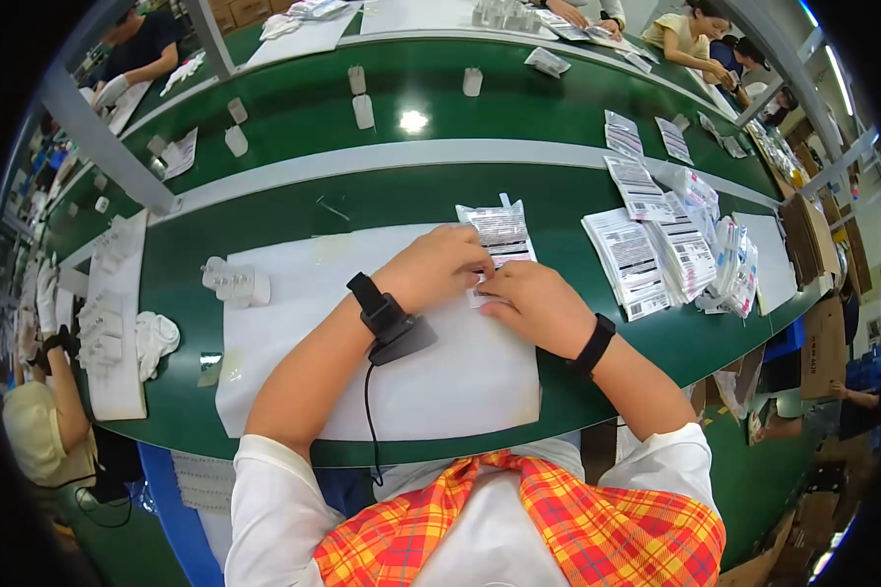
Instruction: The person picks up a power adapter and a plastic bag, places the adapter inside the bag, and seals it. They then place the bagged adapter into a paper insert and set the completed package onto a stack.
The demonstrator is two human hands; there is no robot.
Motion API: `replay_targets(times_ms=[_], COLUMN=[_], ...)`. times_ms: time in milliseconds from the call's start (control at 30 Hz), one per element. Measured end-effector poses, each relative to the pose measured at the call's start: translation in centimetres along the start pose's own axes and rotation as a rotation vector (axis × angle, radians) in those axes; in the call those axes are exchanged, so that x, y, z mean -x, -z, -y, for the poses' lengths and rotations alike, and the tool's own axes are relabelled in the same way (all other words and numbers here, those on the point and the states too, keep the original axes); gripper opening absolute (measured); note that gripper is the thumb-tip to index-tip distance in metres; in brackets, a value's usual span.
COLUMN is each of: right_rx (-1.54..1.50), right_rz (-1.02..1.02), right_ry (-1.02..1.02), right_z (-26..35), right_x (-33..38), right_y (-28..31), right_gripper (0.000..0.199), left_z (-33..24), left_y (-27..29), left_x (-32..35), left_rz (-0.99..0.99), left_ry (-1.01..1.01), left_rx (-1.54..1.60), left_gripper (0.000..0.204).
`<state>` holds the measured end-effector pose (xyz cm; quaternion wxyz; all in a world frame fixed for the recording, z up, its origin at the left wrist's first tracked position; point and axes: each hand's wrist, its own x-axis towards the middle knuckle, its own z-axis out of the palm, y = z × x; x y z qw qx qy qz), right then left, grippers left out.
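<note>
Centrally, a small clear packet (499, 235) with a printed black-and-white label lies on the white mat (440, 382), at the mat's far edge, its upper end reaching onto the green table (294, 205). Both hands meet at the packet's near end. The left hand (439, 266) covers the lower left corner, fingers curled down onto it; the fingertips are hidden, so whether they pinch the packet cannot be told. The right hand (533, 303) lies just beside it, touching the lower right edge, fingers folded under; its grip likewise cannot be told. The left wrist carries a black strapped device (390, 321) with a cable running back toward the body. The right wrist carries a black band (593, 344).

To the right, well apart from the hands, a spread of similar labelled packets (656, 256) lies on the table. To the left, on the mat's corner, stands a small cluster of white plastic parts (233, 282). Farther left, a white glove (155, 340) lies beside a long white tray (117, 323).
</note>
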<state>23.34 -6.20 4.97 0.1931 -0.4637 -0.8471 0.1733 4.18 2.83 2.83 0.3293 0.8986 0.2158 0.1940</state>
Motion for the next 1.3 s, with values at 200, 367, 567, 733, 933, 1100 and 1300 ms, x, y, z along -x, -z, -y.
replay_targets(times_ms=[200,367,567,733,933,1100,1300], right_rx=[-0.121,-0.088,-0.32,-0.254,-0.158,0.051,0.071], right_rz=[-0.008,-0.039,0.26,-0.256,-0.09,-0.035,-0.044], right_ry=[-0.139,-0.06,0.117,-0.416,-0.089,-0.03,-0.082], right_z=[0.5,0.0,-1.3,-4.6,-0.1,-1.2,-1.7], right_x=[-1.0,-0.7,5.2,15.8,5.9,0.8,1.1], right_y=[-0.8,-1.8,5.1,10.9,5.4,-1.0,-2.5], right_gripper=[0.011,0.005,0.008,0.007,0.02,0.017,0.013], left_z=[-0.1,0.4,0.7,-0.2,0.2,-0.1,1.4], left_y=[-0.2,-0.9,-0.7,0.0,-0.3,-0.2,0.1], left_x=[0.8,0.7,1.3,0.3,1.4,0.5,0.6], left_rz=[-0.005,-0.037,-0.007,0.046,0.019,0.045,0.114], left_ry=[0.071,0.05,0.074,0.104,0.095,0.034,0.044], left_rx=[-0.043,-0.061,-0.018,-0.01,-0.02,-0.006,0.027], left_gripper=[0.025,0.025,0.028,0.032,0.028,0.031,0.039])
